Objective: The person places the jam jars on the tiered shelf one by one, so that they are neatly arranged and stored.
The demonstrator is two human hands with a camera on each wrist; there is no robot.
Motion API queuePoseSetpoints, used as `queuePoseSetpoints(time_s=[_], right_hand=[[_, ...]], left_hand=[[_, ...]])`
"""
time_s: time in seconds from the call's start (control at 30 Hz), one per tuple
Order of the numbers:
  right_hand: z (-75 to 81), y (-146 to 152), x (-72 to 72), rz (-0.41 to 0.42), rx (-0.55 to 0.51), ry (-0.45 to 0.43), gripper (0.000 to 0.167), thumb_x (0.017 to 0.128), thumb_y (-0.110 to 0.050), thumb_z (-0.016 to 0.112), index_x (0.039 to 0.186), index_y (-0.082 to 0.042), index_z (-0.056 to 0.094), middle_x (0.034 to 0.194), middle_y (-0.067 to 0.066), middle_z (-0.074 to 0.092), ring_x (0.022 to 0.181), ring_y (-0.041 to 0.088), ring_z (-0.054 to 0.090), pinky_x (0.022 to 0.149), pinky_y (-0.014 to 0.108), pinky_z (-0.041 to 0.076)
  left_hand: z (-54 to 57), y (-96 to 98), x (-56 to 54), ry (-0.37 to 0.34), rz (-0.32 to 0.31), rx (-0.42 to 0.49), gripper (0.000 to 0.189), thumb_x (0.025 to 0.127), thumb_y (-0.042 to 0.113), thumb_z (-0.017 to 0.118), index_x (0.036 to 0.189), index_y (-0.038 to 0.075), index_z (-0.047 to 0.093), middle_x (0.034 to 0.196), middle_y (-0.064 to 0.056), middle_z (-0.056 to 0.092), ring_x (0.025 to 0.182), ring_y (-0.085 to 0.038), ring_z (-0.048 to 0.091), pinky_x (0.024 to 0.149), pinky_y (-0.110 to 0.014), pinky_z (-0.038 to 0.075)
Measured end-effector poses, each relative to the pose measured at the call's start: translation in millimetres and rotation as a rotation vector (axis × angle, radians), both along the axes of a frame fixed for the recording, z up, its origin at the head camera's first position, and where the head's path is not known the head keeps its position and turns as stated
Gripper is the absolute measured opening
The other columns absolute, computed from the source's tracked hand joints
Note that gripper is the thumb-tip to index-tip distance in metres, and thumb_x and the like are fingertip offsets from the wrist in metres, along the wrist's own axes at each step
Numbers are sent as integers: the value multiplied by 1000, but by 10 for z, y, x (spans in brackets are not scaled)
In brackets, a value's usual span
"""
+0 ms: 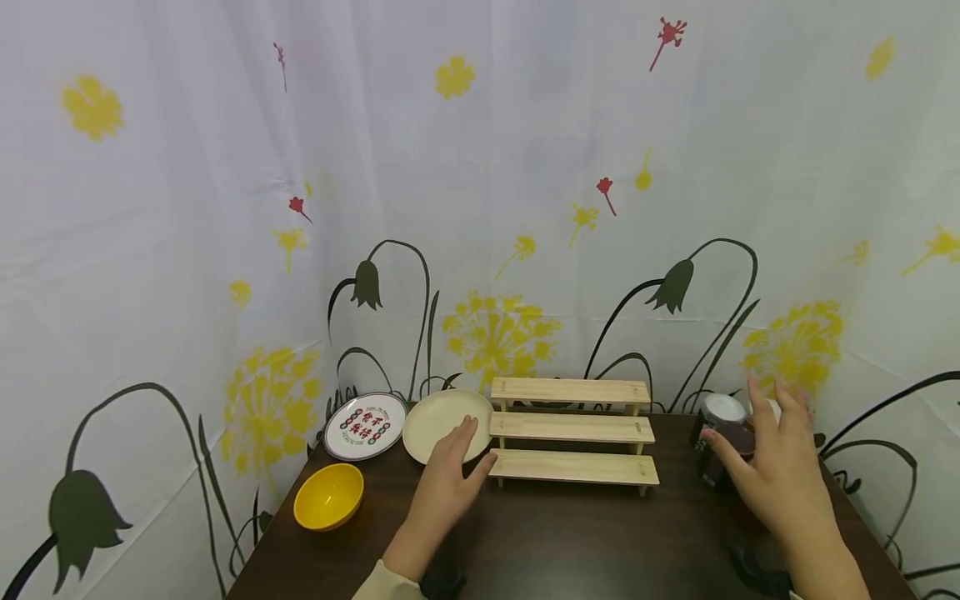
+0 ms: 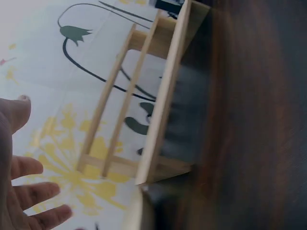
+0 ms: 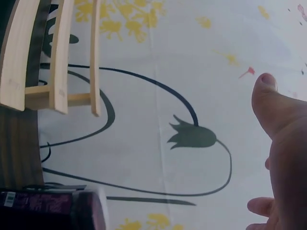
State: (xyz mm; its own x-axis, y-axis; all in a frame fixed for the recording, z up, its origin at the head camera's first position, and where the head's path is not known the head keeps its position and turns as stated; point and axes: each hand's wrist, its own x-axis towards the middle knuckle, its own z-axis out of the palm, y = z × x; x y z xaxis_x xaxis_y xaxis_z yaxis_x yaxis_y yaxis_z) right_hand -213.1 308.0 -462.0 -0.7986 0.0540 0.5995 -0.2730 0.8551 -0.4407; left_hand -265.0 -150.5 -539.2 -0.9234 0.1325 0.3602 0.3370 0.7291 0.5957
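My left hand [image 1: 444,482] hovers over the dark table with its fingers extended and the thumb apart, holding nothing. Just behind it are a cream plate [image 1: 435,418] and a three-tier wooden rack [image 1: 573,467]. In the left wrist view, spread fingers of the left hand [image 2: 29,191] stay apart from the rack [image 2: 165,91]. On the right, my right hand [image 1: 786,479] is raised with fingers spread and nothing in its grasp. Beside it stand dark jars [image 1: 711,467] with pale lids, partly hidden by that hand. The right wrist view shows one dark jar [image 3: 53,210] low at the left.
A yellow bowl [image 1: 328,497] sits at the table's left side. Behind it leans a white plate [image 1: 365,427] with red and dark lettering. A white flower-patterned curtain [image 1: 555,167] hangs behind and around the dark brown table [image 1: 570,533].
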Motion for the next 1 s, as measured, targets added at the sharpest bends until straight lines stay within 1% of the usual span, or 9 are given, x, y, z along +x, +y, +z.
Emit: queuePoseSetpoints(time_s=[0.1, 0.17, 0.3, 0.43, 0.53, 0.63, 0.73, 0.83, 1.0], right_hand=[[-80, 75, 66, -18, -48, 35, 96, 102, -37, 79, 175, -9, 23, 171, 42, 19, 162, 65, 6, 126, 84, 8], [-120, 118, 102, -43, -88, 29, 94, 103, -35, 77, 174, -7, 23, 172, 40, 20, 164, 62, 7, 126, 84, 11], [-190, 177, 150, -90, -161, 10, 91, 105, -31, 75, 173, -4, 22, 170, 40, 25, 162, 61, 14, 127, 81, 13], [-266, 198, 180, -173, -278, -3, 87, 103, -26, 76, 171, -1, 27, 165, 41, 32, 154, 62, 28, 126, 78, 23], [-341, 195, 215, -292, -437, -47, 82, 105, -29, 72, 171, -5, 29, 166, 33, 36, 152, 54, 35, 126, 71, 28], [-454, 197, 250, -429, -627, -29, 71, 107, -36, 68, 166, -16, 37, 155, 5, 51, 147, 29, 47, 127, 45, 35], [-595, 219, 272, -505, -784, 79, 58, 105, -36, 70, 156, -22, 46, 131, -22, 50, 122, 3, 53, 110, 20, 39], [-729, 258, 273, -494, -876, 145, 48, 105, -33, 71, 148, -23, 50, 118, -26, 46, 107, -8, 49, 94, 9, 40], [-906, 279, 205, -412, -894, 147, 52, 107, -27, 68, 151, -12, 46, 122, -21, 47, 112, -5, 49, 90, 5, 42]], left_hand=[[-107, 53, 6, -21, 2, 85, 68, 107, 52, 66, 161, 11, 55, 150, -16, 62, 136, -38, 62, 112, -57, 54], [-161, 94, -8, -54, 9, 137, 64, 107, 48, 67, 158, 10, 57, 132, -15, 64, 118, -32, 67, 99, -47, 59], [-292, 155, -16, -155, 29, 206, 62, 107, 42, 70, 156, 7, 57, 114, -11, 57, 94, -20, 61, 79, -29, 53], [-444, 174, 34, -254, 27, 258, 69, 106, 39, 72, 161, 4, 50, 126, -17, 54, 96, -18, 59, 78, -30, 54], [-535, 177, 66, -304, 19, 297, 75, 105, 38, 73, 164, 2, 43, 137, -24, 52, 103, -22, 63, 82, -37, 58], [-594, 192, 56, -333, 29, 335, 76, 105, 38, 73, 165, 3, 42, 142, -26, 52, 107, -24, 65, 84, -40, 60], [-637, 220, 15, -335, 31, 373, 74, 105, 37, 74, 164, 3, 44, 142, -25, 55, 108, -25, 67, 83, -40, 60], [-677, 253, -26, -324, 31, 420, 73, 103, 35, 76, 161, 1, 48, 139, -25, 58, 108, -26, 67, 83, -37, 59], [-734, 300, -62, -305, 32, 525, 71, 102, 31, 79, 158, -1, 50, 135, -23, 59, 108, -25, 67, 83, -30, 58]])
